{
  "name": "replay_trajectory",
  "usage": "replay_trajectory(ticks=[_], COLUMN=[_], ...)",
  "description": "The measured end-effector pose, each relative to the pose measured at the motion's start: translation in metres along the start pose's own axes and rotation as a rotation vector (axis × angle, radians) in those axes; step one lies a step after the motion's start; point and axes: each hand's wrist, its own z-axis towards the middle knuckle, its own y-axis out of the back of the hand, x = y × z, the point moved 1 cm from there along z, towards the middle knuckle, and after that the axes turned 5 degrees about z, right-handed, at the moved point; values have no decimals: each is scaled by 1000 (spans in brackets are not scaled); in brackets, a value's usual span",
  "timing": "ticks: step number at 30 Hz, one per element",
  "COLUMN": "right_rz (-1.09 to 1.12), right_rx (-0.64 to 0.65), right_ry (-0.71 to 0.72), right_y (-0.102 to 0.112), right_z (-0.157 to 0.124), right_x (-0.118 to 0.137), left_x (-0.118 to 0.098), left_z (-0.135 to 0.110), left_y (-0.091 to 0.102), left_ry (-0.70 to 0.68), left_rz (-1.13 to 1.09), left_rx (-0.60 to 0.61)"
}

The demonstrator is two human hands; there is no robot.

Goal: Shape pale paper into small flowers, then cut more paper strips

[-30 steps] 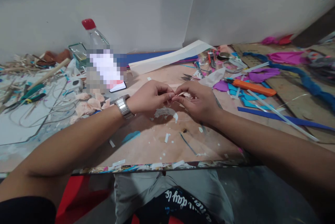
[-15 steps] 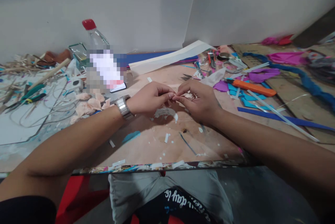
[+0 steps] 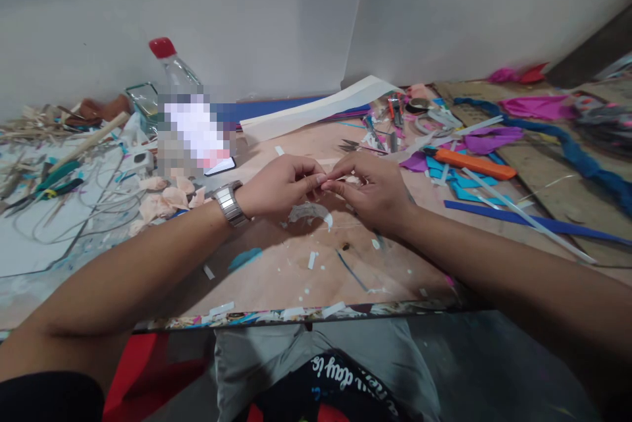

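Curled peach pieces [image 3: 170, 201] lie near the metal watch [image 3: 231, 203], looking already shaped; next, the left hand [image 3: 281, 185] apparently pinches one end of a small pale piece [image 3: 352, 180], seemingly unfinished, the right hand [image 3: 378, 195] pinching it too, over the tabletop [image 3: 284, 277].

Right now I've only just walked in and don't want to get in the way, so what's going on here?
A person's left hand and right hand meet at the fingertips over a cluttered table. The right fingers hold a small pale piece, mostly hidden. Crumpled peach pieces lie to the left and an orange tool to the right, neither in hand.
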Motion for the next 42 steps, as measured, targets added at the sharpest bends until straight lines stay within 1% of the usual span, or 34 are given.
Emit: replay_trajectory(ticks=[6,11,16,19,26,31,34,39,42], right_rz=[-27,-7,33,47,25,6,-18,-15,-16], right_rx=[1,7,-8,-7,11,-3,15,1,0], right_ry=[-19,-28,-9,12,50,69,67,49,41], right_y=[1,1,0,0,1,1,0,0,0], right_z=[0,0,-3,-3,2,2,2,1,1], right_x=[0,0,-1,-1,-1,-1,-1,-1,0], left_x=[-1,-1,-3,-4,-1,0,-2,-5,-4], left_z=[0,0,-1,-2,0,0,0,-1,0], left_y=[1,2,3,2,3,4,4,4,4], left_ry=[22,50,32,38,70,81,85,66,63], left_rz=[-117,-175,-164,-151,-111,-129,-130,-133,-143], left_rx=[-15,23,34,20,-15,-23,-17,0,-9])
